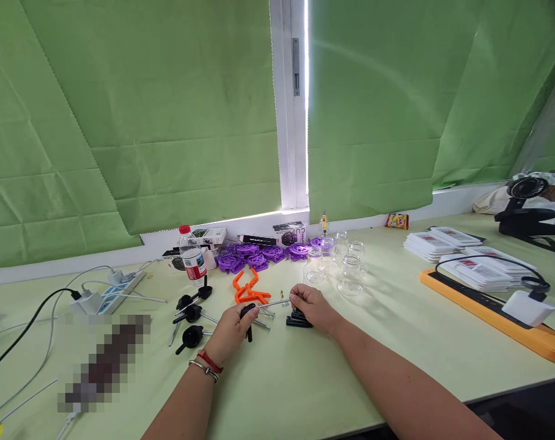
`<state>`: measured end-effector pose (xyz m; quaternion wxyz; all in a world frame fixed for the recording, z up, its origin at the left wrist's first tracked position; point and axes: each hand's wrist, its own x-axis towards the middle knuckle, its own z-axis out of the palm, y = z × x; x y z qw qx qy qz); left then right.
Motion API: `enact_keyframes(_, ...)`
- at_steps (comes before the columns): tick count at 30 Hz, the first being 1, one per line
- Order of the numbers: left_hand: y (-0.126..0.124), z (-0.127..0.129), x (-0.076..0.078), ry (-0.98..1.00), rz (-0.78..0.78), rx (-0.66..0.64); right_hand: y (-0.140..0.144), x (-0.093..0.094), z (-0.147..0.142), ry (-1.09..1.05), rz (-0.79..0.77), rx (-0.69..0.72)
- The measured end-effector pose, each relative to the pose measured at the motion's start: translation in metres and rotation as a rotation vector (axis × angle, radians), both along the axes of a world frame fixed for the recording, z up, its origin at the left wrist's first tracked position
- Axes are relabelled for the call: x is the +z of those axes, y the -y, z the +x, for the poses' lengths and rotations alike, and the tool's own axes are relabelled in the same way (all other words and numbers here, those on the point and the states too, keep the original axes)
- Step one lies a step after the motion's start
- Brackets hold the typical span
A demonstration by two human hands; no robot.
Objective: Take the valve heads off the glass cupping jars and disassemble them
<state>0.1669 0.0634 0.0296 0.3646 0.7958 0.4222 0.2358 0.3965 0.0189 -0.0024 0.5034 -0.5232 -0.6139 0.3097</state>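
A: What've your hands got right now?

B: Your left hand (230, 332) is closed around a black part (247, 313), and a thin metal rod (275, 302) sticks out of it toward your right hand (310, 305), which pinches the rod's far end. Both sit low on the desk (396, 342).

A: And around the rod?

B: Black tubes (298, 321) just under your right hand, orange pieces (249, 289) right behind, black knobs (191, 315) to the left, clear jars (346, 269) behind to the right.
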Motion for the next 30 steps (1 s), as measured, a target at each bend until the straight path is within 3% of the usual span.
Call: enact_keyframes(30,-0.0032,0.0003,-0.0051,0.015,-0.001,-0.018,-0.0006,-0.0004,-0.0035,0.251,0.052,-0.034)
